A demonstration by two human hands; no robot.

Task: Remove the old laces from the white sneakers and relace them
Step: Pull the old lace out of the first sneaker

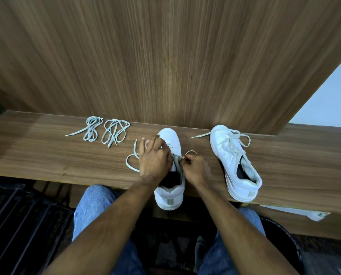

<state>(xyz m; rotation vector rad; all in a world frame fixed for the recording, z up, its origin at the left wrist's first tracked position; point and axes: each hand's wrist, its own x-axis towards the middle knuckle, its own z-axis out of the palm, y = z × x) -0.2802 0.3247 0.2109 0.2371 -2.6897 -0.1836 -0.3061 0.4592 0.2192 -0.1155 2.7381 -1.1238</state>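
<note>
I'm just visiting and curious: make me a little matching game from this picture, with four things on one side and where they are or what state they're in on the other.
Things:
1. Middle sneaker
2. Right-side sneaker
3. Two coiled laces
4. Right hand

States:
A. Lying loose on the shelf, far left
B. Pinching a lace at the shoe's eyelets
C. Heel hanging over the shelf edge, being worked on by both hands
D. Still laced, untouched

Pairs: 1-C, 2-D, 3-A, 4-B
</note>
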